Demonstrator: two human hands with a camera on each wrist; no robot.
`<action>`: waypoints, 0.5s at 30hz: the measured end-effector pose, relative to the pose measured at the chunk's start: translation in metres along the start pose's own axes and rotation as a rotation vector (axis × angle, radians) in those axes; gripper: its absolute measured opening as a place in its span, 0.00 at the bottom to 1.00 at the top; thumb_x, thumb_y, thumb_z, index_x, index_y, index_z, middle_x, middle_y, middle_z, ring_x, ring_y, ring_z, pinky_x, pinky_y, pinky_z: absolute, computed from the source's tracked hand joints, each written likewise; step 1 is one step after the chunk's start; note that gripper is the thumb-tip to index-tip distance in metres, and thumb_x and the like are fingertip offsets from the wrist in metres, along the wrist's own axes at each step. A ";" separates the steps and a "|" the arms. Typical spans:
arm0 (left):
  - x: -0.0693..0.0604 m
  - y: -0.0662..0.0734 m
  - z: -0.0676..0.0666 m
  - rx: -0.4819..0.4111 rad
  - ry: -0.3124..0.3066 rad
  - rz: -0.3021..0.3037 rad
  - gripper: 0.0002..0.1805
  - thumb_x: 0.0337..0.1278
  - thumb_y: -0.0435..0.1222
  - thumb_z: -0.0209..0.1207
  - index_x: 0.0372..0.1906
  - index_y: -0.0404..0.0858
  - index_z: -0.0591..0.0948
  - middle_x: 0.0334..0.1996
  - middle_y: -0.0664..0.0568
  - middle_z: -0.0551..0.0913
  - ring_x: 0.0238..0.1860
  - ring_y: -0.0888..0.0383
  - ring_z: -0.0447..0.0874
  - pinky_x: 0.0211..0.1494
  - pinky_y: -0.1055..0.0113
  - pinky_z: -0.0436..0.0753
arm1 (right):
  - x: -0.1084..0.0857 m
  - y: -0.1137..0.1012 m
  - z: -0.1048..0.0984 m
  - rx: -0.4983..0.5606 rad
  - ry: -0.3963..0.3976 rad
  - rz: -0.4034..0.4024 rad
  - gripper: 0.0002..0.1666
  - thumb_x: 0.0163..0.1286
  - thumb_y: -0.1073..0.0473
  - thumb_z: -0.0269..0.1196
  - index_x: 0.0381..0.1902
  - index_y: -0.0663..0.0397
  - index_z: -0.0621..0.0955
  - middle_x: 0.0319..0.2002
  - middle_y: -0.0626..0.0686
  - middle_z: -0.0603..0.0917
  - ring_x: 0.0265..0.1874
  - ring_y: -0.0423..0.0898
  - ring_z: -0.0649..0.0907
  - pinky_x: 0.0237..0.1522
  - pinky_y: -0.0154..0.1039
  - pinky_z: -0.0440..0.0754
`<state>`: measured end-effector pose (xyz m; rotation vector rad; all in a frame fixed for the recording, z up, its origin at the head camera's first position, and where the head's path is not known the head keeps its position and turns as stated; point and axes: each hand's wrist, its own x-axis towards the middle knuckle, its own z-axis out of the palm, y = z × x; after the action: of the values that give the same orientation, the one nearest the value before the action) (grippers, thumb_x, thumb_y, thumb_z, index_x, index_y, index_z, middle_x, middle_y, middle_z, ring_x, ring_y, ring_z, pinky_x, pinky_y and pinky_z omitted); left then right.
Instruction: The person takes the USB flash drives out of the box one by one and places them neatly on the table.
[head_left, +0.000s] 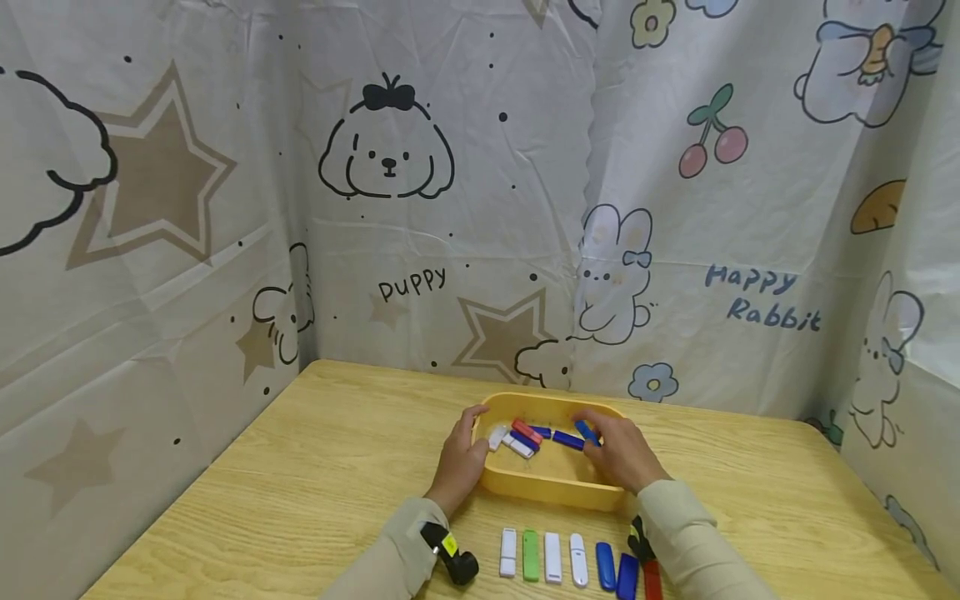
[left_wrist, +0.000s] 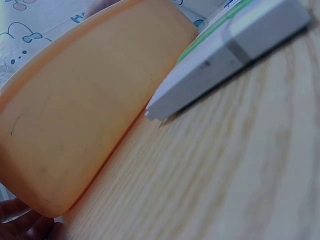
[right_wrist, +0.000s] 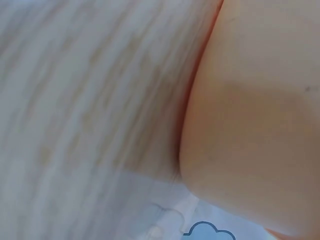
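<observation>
A yellow plastic basin (head_left: 555, 492) stands on the table with several USB sticks inside, among them a red one (head_left: 527, 431), a white one (head_left: 517, 446) and a dark blue one (head_left: 568, 440). My left hand (head_left: 459, 458) grips the basin's left end; in the left wrist view its fingers (left_wrist: 22, 220) lie against the outer corner. Over the right end reaches my right hand (head_left: 622, 446), pinching a blue USB stick (head_left: 587, 432) between thumb and fingers inside the basin. The right wrist view shows only the basin's outer wall (right_wrist: 255, 125), not the fingers.
In front of the basin lies a row of USB sticks: white (head_left: 508, 552), green (head_left: 531, 556), two more white, two blue (head_left: 606, 567) and a red one (head_left: 652, 580) partly under the right wrist camera. Printed curtains (head_left: 450, 250) surround the wooden table (head_left: 300, 500).
</observation>
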<state>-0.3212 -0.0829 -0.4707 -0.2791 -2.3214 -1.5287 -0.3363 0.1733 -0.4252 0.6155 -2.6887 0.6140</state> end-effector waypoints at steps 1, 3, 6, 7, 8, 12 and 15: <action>0.000 0.000 0.000 -0.001 0.000 -0.002 0.29 0.52 0.28 0.46 0.63 0.41 0.69 0.65 0.41 0.70 0.66 0.41 0.65 0.66 0.42 0.63 | 0.000 0.000 0.000 0.004 0.002 0.000 0.23 0.56 0.68 0.67 0.51 0.48 0.81 0.29 0.47 0.82 0.25 0.42 0.75 0.30 0.40 0.75; 0.000 0.000 0.000 -0.003 0.001 -0.007 0.29 0.52 0.28 0.46 0.63 0.42 0.69 0.65 0.41 0.70 0.66 0.41 0.65 0.66 0.42 0.63 | 0.000 0.000 0.000 0.006 0.004 0.007 0.24 0.56 0.68 0.67 0.52 0.48 0.81 0.30 0.49 0.83 0.26 0.43 0.76 0.31 0.41 0.76; 0.000 0.000 0.000 -0.003 -0.002 -0.011 0.29 0.52 0.28 0.47 0.63 0.42 0.69 0.65 0.42 0.70 0.66 0.41 0.65 0.66 0.42 0.63 | 0.000 -0.001 0.001 0.020 0.012 0.036 0.28 0.56 0.69 0.67 0.56 0.48 0.79 0.35 0.51 0.84 0.30 0.44 0.79 0.35 0.44 0.80; 0.000 0.000 0.000 -0.004 -0.003 -0.012 0.29 0.52 0.28 0.47 0.63 0.41 0.69 0.65 0.41 0.70 0.66 0.41 0.65 0.66 0.42 0.63 | 0.000 -0.001 0.001 0.031 0.013 0.053 0.30 0.56 0.69 0.67 0.58 0.48 0.78 0.36 0.52 0.84 0.30 0.45 0.80 0.37 0.45 0.81; 0.000 0.000 0.000 -0.005 -0.003 -0.012 0.29 0.52 0.28 0.47 0.63 0.41 0.69 0.64 0.41 0.70 0.66 0.41 0.66 0.66 0.42 0.63 | 0.001 -0.001 0.001 0.042 0.014 0.067 0.32 0.55 0.70 0.67 0.59 0.48 0.77 0.36 0.52 0.83 0.31 0.46 0.80 0.38 0.46 0.82; 0.000 0.000 0.000 -0.005 0.001 -0.010 0.29 0.52 0.28 0.47 0.63 0.41 0.69 0.64 0.41 0.70 0.66 0.41 0.66 0.66 0.42 0.63 | 0.002 0.000 0.001 0.083 0.011 0.100 0.36 0.54 0.73 0.67 0.61 0.48 0.73 0.37 0.52 0.81 0.30 0.45 0.79 0.40 0.46 0.82; 0.000 0.000 0.001 -0.004 0.003 -0.008 0.29 0.52 0.28 0.47 0.63 0.41 0.69 0.64 0.41 0.71 0.66 0.41 0.66 0.66 0.42 0.64 | 0.002 0.001 0.001 0.100 0.007 0.100 0.38 0.53 0.74 0.67 0.61 0.48 0.72 0.37 0.52 0.80 0.29 0.44 0.78 0.39 0.45 0.82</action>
<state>-0.3216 -0.0824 -0.4707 -0.2692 -2.3204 -1.5359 -0.3393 0.1732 -0.4256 0.5048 -2.7089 0.7792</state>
